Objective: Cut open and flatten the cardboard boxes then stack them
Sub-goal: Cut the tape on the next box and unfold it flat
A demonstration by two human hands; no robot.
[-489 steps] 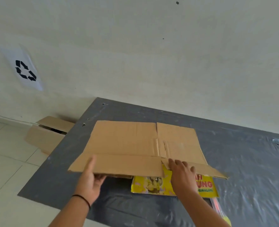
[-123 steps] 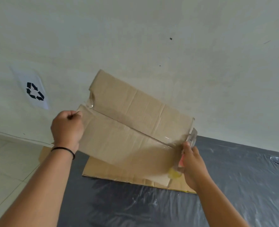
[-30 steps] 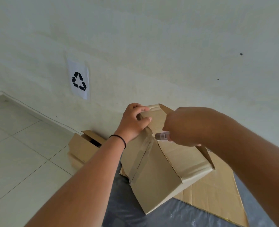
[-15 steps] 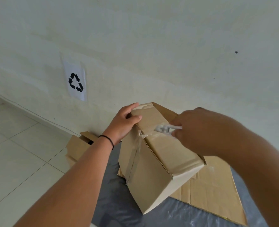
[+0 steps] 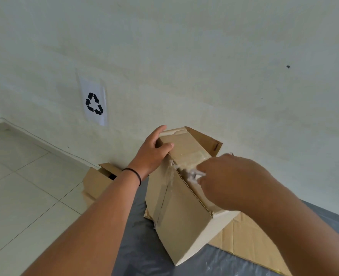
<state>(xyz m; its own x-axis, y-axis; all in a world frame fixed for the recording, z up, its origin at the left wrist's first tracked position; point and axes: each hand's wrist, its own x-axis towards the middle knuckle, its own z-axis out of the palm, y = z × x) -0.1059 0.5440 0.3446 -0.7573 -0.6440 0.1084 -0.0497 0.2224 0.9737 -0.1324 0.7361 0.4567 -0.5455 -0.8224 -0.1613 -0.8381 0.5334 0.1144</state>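
The left hand [image 5: 151,154] grips the top of a tilted box [image 5: 181,212]. The right hand [image 5: 227,182] holds a blurred cutter [image 5: 193,174] at its taped seam.

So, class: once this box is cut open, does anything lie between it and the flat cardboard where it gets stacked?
Nothing visible does. The box stands tilted on the flat cardboard, held at its top by the left hand, while the right hand works a blurred cutter at the taped seam.

tiled floor [image 5: 21,196] open | small box [image 5: 97,182] (wall-side) blocks left
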